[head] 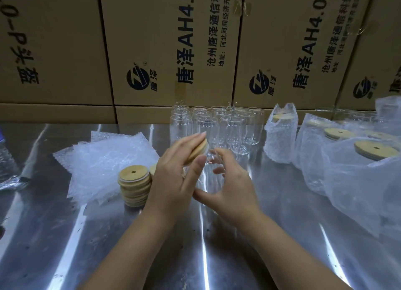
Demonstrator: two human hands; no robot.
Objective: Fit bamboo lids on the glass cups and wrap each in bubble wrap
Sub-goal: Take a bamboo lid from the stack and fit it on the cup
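Bamboo lid (198, 150), cup (208, 176) (one each, held)

Left hand (173, 176) has a bamboo lid (198, 150) pinched between fingers and thumb, right at the mouth of a glass cup (208, 181), while the right hand (232, 181) curls round that cup's body above the shiny surface (152, 246). Just left sit a stack of lids (134, 185) and loose bubble wrap sheets (102, 159). Behind stand empty cups (217, 124), with wrapped cups (280, 135) off right and cardboard boxes (169, 40) at the back.
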